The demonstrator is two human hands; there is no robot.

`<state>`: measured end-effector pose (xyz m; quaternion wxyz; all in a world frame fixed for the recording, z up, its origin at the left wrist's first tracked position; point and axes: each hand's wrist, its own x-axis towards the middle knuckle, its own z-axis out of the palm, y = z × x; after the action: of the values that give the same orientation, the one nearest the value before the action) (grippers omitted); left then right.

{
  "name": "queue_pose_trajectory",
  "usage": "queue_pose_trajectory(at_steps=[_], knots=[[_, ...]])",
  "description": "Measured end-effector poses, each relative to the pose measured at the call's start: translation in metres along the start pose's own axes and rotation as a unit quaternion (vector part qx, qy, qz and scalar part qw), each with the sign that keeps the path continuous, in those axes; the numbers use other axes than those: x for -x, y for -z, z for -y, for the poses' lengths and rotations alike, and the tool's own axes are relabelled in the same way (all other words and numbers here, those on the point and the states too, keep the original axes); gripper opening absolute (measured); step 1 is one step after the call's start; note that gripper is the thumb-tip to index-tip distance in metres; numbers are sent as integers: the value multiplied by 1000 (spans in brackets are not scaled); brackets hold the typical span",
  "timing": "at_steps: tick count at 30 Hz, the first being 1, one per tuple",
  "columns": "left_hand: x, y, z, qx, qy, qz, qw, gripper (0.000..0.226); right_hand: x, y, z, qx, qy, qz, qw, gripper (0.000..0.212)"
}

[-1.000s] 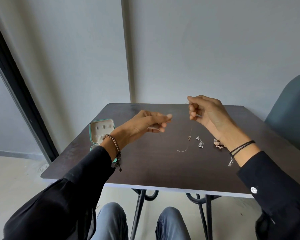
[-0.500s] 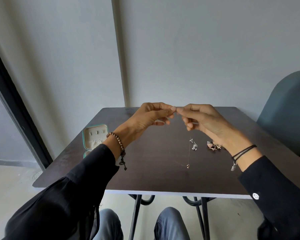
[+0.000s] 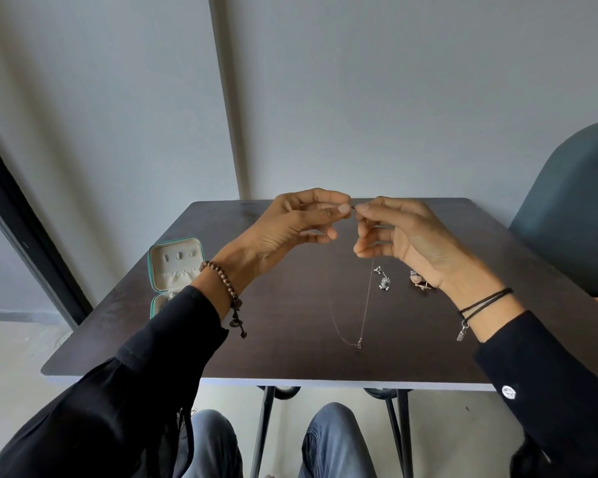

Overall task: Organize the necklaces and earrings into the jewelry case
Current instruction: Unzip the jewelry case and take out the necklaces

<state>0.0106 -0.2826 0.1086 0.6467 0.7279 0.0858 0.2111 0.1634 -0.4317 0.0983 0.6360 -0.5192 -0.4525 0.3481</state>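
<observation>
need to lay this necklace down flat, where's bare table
Bare table between the jewelry case and the hanging necklace, and along the near edge. Crowded right of the chain: silver earring, second earring by the right hand.

I see bare table between the open case and the hanging necklace; earrings lie just right of it.
</observation>
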Motion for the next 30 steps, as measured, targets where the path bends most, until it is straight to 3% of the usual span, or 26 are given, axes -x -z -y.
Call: queue_pose_trajectory(at_steps=[5,11,19,24,30], knots=[[-17,8,24,-38,45,-24,998,27,-19,8,-24,37,-37,-45,998,11],[-48,14,75,-121,108,-71,984,23,-51,25,-68,194,-91,-99,972,17],[-88,13,133,-214,133,-124,960,15,-96,39,-118,474,-107,-104,868,12],[-94,13,150,-257,133,-141,947,15,-109,44,-133,522,-113,-92,841,10],[-85,20,146,-259,118,-156,946,16,-107,31,-133,518,-76,-91,847,8]])
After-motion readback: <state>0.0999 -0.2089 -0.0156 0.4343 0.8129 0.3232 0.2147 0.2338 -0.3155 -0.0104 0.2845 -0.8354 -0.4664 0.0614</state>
